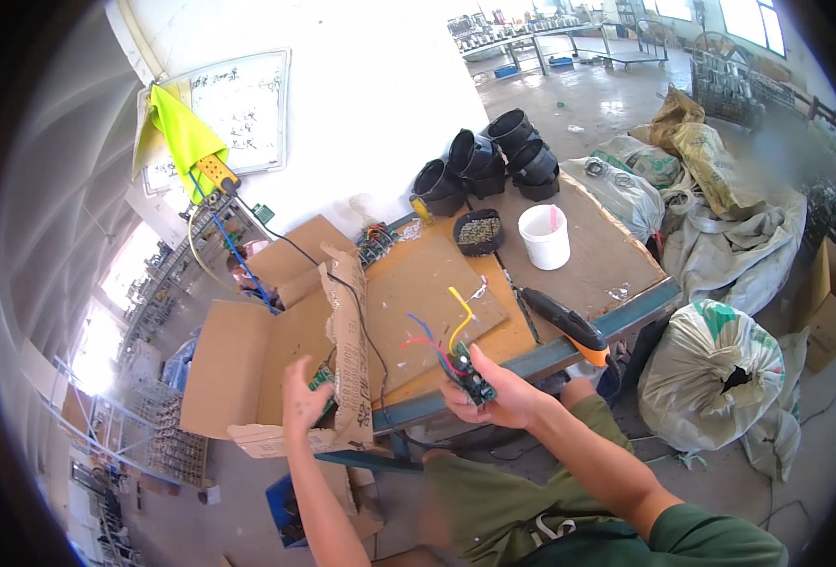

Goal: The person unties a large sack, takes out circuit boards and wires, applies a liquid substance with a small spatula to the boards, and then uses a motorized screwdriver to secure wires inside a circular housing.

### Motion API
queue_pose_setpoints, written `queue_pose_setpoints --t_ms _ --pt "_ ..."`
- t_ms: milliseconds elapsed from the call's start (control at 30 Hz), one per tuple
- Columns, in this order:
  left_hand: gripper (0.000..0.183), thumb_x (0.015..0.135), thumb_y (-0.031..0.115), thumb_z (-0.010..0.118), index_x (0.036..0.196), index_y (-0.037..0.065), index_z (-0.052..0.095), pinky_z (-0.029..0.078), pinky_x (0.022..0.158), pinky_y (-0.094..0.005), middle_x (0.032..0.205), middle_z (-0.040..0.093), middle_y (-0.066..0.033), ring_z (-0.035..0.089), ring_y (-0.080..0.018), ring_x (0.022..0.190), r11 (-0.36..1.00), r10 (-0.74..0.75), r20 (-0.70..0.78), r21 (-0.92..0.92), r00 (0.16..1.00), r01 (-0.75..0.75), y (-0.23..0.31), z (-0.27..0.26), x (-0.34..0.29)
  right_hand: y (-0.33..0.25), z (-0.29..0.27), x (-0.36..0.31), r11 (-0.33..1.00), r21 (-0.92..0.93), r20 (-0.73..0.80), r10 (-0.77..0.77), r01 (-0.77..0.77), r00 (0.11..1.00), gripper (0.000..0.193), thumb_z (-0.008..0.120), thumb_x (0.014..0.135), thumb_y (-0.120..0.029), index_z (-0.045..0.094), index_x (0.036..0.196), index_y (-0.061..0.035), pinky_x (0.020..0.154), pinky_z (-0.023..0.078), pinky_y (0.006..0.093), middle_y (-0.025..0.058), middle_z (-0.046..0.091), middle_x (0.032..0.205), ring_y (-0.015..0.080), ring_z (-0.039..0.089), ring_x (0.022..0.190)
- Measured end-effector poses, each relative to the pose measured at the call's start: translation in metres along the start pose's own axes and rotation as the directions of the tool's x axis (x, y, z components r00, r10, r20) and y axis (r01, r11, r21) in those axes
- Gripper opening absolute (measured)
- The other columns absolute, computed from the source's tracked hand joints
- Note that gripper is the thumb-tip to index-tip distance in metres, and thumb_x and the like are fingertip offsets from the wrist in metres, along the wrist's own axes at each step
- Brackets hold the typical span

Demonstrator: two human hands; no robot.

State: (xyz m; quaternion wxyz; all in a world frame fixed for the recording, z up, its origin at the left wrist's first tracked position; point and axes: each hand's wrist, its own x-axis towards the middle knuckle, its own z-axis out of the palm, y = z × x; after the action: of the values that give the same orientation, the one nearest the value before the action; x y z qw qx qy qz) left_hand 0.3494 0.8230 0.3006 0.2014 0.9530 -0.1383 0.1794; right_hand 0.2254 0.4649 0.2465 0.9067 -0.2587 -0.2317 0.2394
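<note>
My right hand (494, 392) is closed around a green circuit board (473, 376) in front of the table's near edge. Red, blue and yellow wires (460, 326) rise from that board over the tabletop. At the near end of an open cardboard box (220, 364), my left hand (303, 406) reaches in over the rim. Its fingers are curled around another green circuit board (322, 379), which the hand partly covers. A black and orange electric screwdriver (569, 326) lies at the table edge, right of my right hand.
On the table (418, 302) stand a white tub (544, 238), a black bowl of small metal parts (478, 232) and several black cylindrical housings (479, 161). A dark cable (357, 307) runs over the box flap. White sacks (716, 373) sit on the floor to the right.
</note>
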Motion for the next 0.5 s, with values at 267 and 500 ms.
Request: queue_pose_setpoints --t_ms 267,500 --pt "0.026 0.093 0.012 0.073 0.114 -0.001 0.067 0.053 0.078 -0.0274 0.113 0.066 -0.0071 0.064 -0.0114 0.089 0.364 0.023 0.243 -0.906 0.97 0.218 0.208 0.055 -0.071 0.018 0.007 -0.03 0.995 -0.096 -0.218 -0.014 -0.007 0.976 0.055 0.036 0.107 -0.057 0.057 0.114 -0.0074 0.052 0.034 0.024 0.0026 0.058 0.082 0.0115 0.051 0.064" --pt "0.008 0.093 0.003 0.07 0.097 -0.004 0.069 0.05 0.069 -0.0221 0.096 0.068 -0.0042 0.062 -0.0072 0.078 0.31 -0.09 0.11 -0.941 0.99 0.132 0.224 0.084 -0.086 0.019 0.005 -0.049 0.913 -0.401 -0.438 -0.12 -0.074 0.891 0.048 0.034 0.109 -0.046 0.06 0.106 -0.0059 0.052 0.034 0.023 0.0023 0.059 0.081 0.0092 0.052 0.065"
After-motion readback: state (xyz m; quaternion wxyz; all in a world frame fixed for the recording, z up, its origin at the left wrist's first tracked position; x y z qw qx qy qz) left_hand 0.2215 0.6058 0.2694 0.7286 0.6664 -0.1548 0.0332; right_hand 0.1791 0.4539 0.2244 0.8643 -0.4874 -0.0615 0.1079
